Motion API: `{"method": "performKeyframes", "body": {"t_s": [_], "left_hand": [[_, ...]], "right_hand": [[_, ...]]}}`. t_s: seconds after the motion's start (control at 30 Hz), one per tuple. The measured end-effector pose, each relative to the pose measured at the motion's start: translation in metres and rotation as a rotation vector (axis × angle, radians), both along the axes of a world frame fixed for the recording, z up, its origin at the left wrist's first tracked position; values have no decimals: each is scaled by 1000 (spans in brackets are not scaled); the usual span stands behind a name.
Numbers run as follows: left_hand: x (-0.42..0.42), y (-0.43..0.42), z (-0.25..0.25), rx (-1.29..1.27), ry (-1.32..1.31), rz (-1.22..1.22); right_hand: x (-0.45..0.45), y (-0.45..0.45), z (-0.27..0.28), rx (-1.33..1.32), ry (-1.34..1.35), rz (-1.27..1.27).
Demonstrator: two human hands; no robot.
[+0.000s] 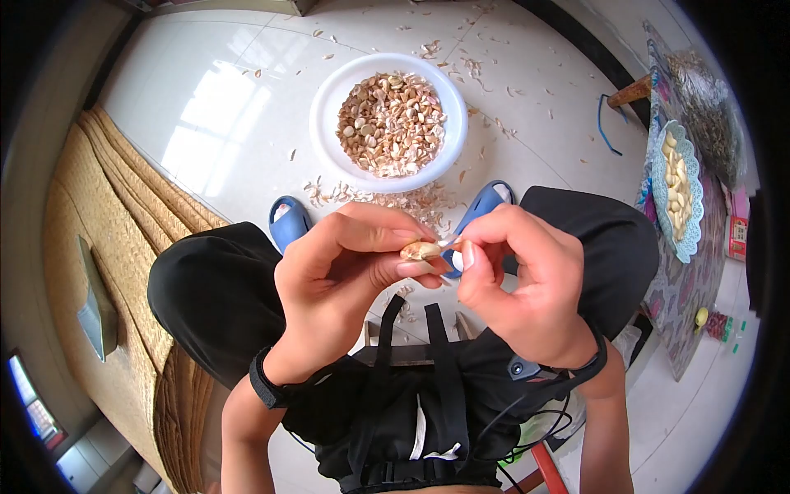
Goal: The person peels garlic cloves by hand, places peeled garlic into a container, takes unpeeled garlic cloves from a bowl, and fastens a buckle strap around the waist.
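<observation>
My left hand [341, 267] pinches a garlic clove [420, 250] between thumb and fingertips, in front of my knees. The clove is pale with some brownish skin on it. Close by on the right, my right hand [531, 280] has thumb and forefinger pressed together on a thin whitish strip of garlic skin [450, 240] at the clove's end. Beyond both hands, a white plastic basin [323, 123] stands on the floor, holding many unpeeled garlic cloves [391, 123] and loose skins.
On the right, a scalloped light-blue dish [692, 216] of peeled cloves [677, 185] sits on a patterned cloth-covered table [676, 305]. Garlic skins [420, 202] litter the tiled floor around the basin. Blue slippers [290, 222] are on my feet. A woven mat [107, 247] lies left.
</observation>
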State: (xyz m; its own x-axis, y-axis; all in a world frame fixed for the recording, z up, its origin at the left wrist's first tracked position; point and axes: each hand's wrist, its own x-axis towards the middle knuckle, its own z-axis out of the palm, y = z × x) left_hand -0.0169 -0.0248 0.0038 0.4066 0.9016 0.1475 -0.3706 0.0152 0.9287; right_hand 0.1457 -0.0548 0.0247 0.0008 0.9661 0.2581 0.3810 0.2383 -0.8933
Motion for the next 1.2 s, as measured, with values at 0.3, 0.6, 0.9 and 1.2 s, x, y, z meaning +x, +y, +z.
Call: {"method": "performKeyframes", "body": {"t_s": [0.3, 0.6, 0.9, 1.2], "left_hand": [[-2, 4, -4, -284, -359, -49], [-3, 3, -7, 92, 9, 69], [-2, 2, -7, 0, -123, -43], [-4, 6, -9, -381, -536, -155]], "right_hand": [[9, 1, 2, -96, -35, 78], [3, 2, 1, -40, 112, 158], [2, 0, -2, 87, -14, 69], [6, 1, -2, -56, -108, 200]]}}
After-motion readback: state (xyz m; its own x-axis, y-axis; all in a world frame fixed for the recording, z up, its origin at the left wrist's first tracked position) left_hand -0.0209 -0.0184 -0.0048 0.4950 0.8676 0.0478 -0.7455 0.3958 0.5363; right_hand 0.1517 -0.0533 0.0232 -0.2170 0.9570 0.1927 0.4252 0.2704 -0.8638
